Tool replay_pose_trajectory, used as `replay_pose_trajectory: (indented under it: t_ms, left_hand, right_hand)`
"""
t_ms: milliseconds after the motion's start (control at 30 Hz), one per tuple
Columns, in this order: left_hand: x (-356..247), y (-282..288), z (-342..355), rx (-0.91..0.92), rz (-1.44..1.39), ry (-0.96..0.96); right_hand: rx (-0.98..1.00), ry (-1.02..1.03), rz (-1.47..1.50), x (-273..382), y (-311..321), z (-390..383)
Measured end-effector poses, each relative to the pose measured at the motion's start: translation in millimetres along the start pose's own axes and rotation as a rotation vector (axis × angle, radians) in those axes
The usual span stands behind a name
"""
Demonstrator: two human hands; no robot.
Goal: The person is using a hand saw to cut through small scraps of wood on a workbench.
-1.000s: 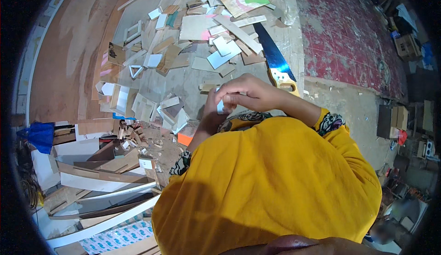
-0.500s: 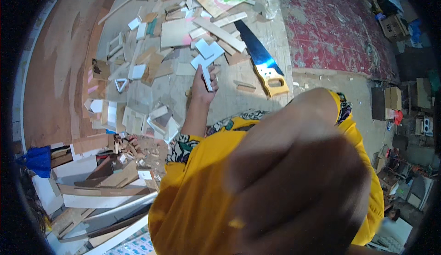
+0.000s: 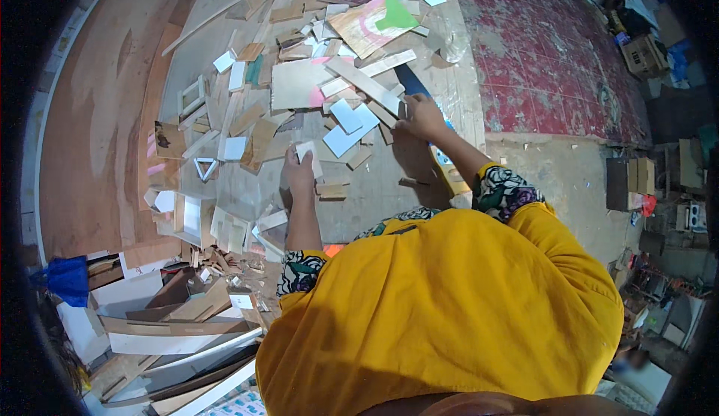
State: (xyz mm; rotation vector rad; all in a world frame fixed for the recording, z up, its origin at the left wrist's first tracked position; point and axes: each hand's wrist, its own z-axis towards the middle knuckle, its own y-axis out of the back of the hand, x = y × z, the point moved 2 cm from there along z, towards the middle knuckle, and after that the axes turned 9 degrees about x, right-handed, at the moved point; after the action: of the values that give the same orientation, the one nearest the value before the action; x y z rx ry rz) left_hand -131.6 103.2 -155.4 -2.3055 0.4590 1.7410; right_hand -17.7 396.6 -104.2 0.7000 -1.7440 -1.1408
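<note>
A small pale rectangular board piece (image 3: 308, 159) is in my left hand (image 3: 299, 175), the thumb lying over its face. Just right of it, two white board pieces (image 3: 350, 128) overlap on the worktable. My right hand (image 3: 425, 119) is closed at the near end of a long pale wood strip (image 3: 363, 84), which lies slanting across other offcuts. Beneath my right forearm is a handsaw with a yellow handle (image 3: 448, 170) and a dark blade (image 3: 410, 80), partly hidden by the hand and arm.
Wood offcuts and small frames (image 3: 192, 98) crowd the table's left side. A board with a green patch (image 3: 374, 24) lies farther back. Scrap boards (image 3: 172, 326) are piled at lower left, near a blue bag (image 3: 67, 280). Red flooring (image 3: 539, 56) is at right.
My right hand, blurred close to the camera before, has gone down to the wood strip. My left hand has turned its piece flatter and shifted left, away from the overlapping white pieces. The view has shifted.
</note>
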Motion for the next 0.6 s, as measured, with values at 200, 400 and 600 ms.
replay_pose_trajectory:
  t_ms: [200, 400, 600]
  left_hand:
    - [-19.9, -15.4, 14.5, -0.018, 0.664, -0.010]
    - [-60.1, -50.1, 2.8, 0.014, 0.997, -0.396]
    - [-69.5, -104.1, 30.3, 0.294, 1.239, -0.261]
  right_hand:
    - [0.168, 0.018, -0.046, -10.2, -6.9, 39.1]
    - [0.137, 0.016, 0.187, -17.9, 7.3, 31.7]
    - [0.124, -0.063, 0.486, -19.4, -20.9, 12.3]
